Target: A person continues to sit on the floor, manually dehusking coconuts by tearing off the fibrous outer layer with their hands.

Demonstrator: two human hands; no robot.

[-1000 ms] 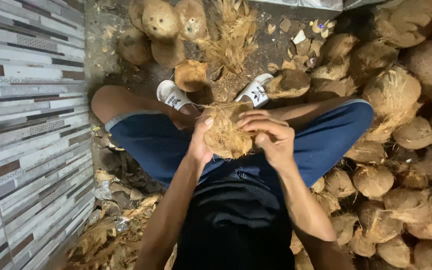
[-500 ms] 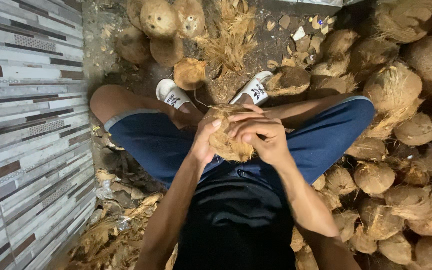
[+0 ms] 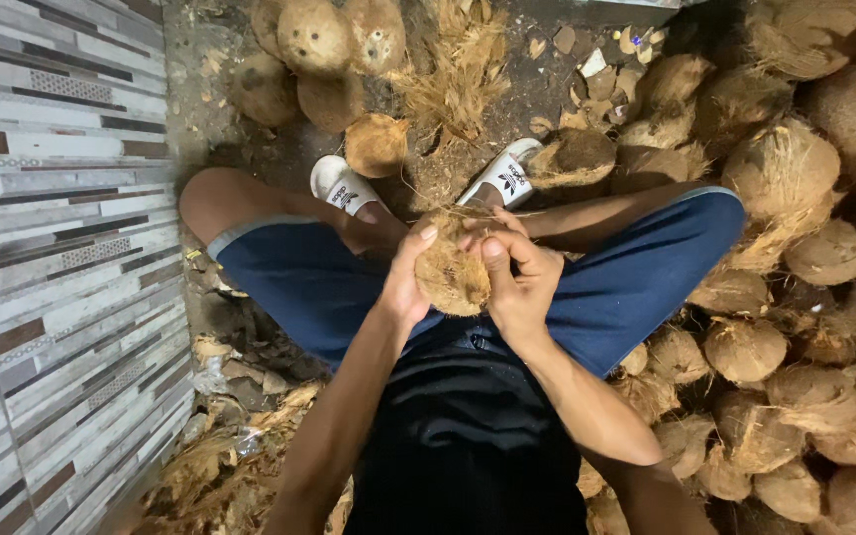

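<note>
The heap of husked coconuts (image 3: 795,297) crowds your right side and the tiled wall (image 3: 52,277) closes the left, so free room is only ahead, near the sandals (image 3: 341,185). Between your knees, your left hand (image 3: 406,282) and right hand (image 3: 522,282) both wrap closed on 1 coconut (image 3: 451,269). It looks hard, heavy and rough; grip the loose fibres.

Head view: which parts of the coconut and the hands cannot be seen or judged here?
- Coconut, head view: its underside and both flanks are covered by the left hand and right hand.
- Palms and most fingertips: pressed against the husk, so the grip underneath is hidden.
- Any tool under the coconut: cannot tell; the coconut and hands block it.
- Coconut pile: cut off by the right and bottom edges.
</note>
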